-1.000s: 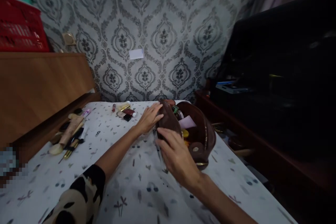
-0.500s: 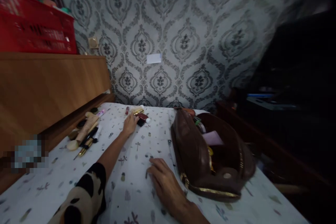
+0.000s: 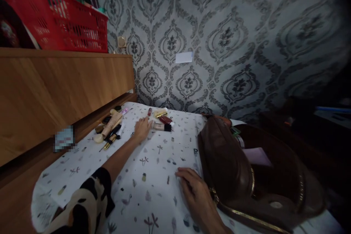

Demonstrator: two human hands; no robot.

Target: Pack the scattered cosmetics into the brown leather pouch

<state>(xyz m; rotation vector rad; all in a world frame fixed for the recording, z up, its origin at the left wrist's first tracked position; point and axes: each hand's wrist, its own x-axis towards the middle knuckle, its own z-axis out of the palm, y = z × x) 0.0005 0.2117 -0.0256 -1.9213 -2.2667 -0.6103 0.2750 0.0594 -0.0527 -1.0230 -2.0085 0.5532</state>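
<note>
Cosmetics (image 3: 112, 126) left, bag (image 3: 227, 157) right, basket (image 3: 70, 44) on cabinet (image 3: 74, 84)

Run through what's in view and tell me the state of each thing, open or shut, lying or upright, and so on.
Brown bag: unzipped, mouth open, things inside
Black-capped tube: capped, lying flat
Dark red bottle: lying down
Left hand: at the tube's end, grip unclear
Right hand: beside the bag, loosely curled
Red basket: upright, filled

Left fingers (image 3: 143, 125) hide one end of a black-capped tube (image 3: 159, 127) (grip unclear).
</note>
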